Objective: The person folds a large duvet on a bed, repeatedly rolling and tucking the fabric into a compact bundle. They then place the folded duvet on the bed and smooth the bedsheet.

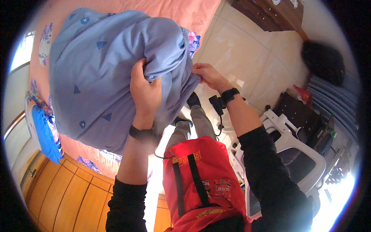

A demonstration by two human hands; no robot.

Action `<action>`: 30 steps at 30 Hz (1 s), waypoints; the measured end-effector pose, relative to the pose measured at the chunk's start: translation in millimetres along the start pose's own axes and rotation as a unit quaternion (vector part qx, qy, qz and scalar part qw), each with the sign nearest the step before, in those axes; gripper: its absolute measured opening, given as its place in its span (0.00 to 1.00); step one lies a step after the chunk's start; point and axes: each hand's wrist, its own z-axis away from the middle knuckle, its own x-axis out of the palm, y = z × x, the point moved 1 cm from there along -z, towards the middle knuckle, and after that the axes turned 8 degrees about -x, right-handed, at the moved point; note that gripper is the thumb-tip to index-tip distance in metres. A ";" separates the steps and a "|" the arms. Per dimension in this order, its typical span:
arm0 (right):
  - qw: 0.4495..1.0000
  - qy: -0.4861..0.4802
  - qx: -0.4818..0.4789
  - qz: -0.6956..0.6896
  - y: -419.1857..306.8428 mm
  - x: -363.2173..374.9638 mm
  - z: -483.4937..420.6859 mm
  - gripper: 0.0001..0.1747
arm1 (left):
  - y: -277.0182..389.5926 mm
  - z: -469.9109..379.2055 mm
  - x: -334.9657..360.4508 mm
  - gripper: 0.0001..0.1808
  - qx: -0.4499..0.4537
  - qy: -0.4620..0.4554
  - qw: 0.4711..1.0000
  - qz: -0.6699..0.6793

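Note:
A bulky grey-blue quilt or duvet cover [95, 69], printed with dark triangles and stars in circles, lies bunched over the bed before me. My left hand [145, 92] grips a thick fold near its right side, thumb on top and the other fingers hidden in or behind the cloth. At the right-hand edge of the cloth, my right hand [209, 76] pinches a hanging corner between thumb and fingers. What the cover holds inside is hidden.
Beneath lies a salmon-pink bed sheet [200, 11] with floral patches. A blue pillow [43, 133] rests at the left edge, near a wooden headboard or cabinet [69, 191]. A white-framed chair [307, 156] stands close on my right. Dark wooden drawers [263, 14] are beyond the tiled floor [240, 46].

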 end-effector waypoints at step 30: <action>0.961 -0.055 -0.215 -0.168 7.1 105.0 -49.0 0.37 | 14.6 37.1 17.3 0.27 0.064 0.080 0.995 0.007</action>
